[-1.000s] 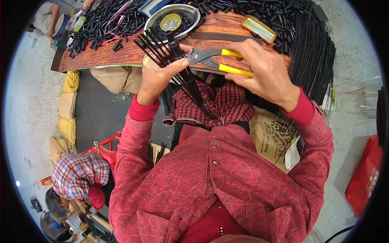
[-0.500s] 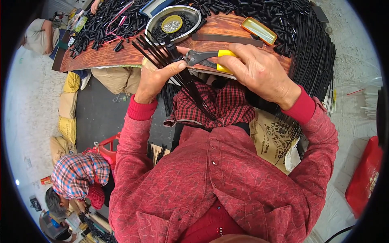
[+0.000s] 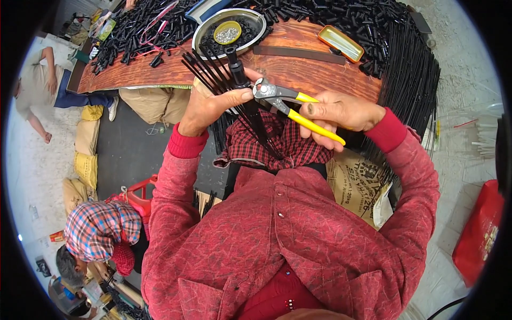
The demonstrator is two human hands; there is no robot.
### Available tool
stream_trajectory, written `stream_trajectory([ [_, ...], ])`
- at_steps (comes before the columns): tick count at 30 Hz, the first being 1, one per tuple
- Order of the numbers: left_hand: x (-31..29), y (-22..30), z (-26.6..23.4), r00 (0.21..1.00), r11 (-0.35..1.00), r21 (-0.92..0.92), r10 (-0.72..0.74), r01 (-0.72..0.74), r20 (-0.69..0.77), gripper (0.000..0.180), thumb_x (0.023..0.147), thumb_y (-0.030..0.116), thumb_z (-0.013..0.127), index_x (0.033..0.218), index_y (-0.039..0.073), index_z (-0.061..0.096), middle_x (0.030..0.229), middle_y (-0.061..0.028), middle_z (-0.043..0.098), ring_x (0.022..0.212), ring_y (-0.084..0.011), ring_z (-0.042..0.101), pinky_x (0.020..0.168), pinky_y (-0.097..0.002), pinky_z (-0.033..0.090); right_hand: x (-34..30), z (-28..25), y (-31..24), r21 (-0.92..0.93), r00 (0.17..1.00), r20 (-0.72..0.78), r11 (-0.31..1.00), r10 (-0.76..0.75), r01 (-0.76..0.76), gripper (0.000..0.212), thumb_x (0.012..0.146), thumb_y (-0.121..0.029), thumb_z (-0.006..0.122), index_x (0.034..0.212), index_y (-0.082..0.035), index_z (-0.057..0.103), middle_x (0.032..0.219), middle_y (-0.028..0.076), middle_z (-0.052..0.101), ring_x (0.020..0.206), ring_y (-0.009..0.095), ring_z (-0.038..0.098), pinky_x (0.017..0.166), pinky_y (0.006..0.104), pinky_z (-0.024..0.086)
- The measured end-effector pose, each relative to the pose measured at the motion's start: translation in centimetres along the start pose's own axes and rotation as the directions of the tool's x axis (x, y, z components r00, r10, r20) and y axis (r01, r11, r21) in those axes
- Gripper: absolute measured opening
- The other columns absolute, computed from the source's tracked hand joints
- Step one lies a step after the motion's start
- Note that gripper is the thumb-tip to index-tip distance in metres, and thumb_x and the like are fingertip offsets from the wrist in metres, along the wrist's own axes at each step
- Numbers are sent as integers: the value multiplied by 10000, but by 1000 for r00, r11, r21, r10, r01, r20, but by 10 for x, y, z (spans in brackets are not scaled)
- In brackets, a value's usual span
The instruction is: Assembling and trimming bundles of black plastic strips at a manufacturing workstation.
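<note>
My left hand (image 3: 213, 104) is closed round a bundle of thin black rods (image 3: 255, 124) that fans out above the fingers. A black tubular fitting (image 3: 236, 68) stands up beside the thumb in the same grip. My right hand (image 3: 341, 114) holds end-cutting pincers (image 3: 277, 95) with yellow handles, the handles spread apart. Their metal head is right at the fitting's lower end, next to my left thumb tip. Whether the jaws touch anything there I cannot tell.
A wooden table (image 3: 298, 34) holds heaps of black tubular pieces (image 3: 341, 21), a metal tray (image 3: 261, 26) with a yellow dish (image 3: 228, 32) of small shiny parts, and a yellow-rimmed tin (image 3: 341, 42). Long black rods (image 3: 410, 80) hang over its right side. Two people are at the left.
The pincers have turned, handles now spread and slanting down to the right; my right hand moved lower with them. The rods and fitting shifted slightly right. A person at far left has come further into view.
</note>
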State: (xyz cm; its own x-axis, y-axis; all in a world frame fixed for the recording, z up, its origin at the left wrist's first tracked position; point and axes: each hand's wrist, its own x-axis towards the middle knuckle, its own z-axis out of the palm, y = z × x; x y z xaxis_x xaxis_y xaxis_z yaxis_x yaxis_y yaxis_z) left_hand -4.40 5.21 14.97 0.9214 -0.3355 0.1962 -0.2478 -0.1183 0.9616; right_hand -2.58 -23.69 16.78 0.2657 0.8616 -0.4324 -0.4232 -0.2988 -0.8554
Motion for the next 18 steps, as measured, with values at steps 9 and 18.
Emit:
stream_trajectory([
  [9,1,-12,-3,993,995,-92,16,-27,-119,268,804,53,743,1060,-11,695,970,-56,717,892,-130,656,829,-282,525,-14,18,-16,-960,623,-280,200,-730,-198,626,699,-396,839,1116,-7,580,959,164,652,836,267,678,663,312,526],
  [18,-2,-9,-3,995,994,-86,58,-65,-79,306,800,44,750,1096,-10,694,992,-61,714,913,-123,647,851,-275,517,-25,5,-21,-40,936,-346,996,65,-84,447,922,-448,644,933,-1,643,622,74,622,483,157,600,471,267,484],
])
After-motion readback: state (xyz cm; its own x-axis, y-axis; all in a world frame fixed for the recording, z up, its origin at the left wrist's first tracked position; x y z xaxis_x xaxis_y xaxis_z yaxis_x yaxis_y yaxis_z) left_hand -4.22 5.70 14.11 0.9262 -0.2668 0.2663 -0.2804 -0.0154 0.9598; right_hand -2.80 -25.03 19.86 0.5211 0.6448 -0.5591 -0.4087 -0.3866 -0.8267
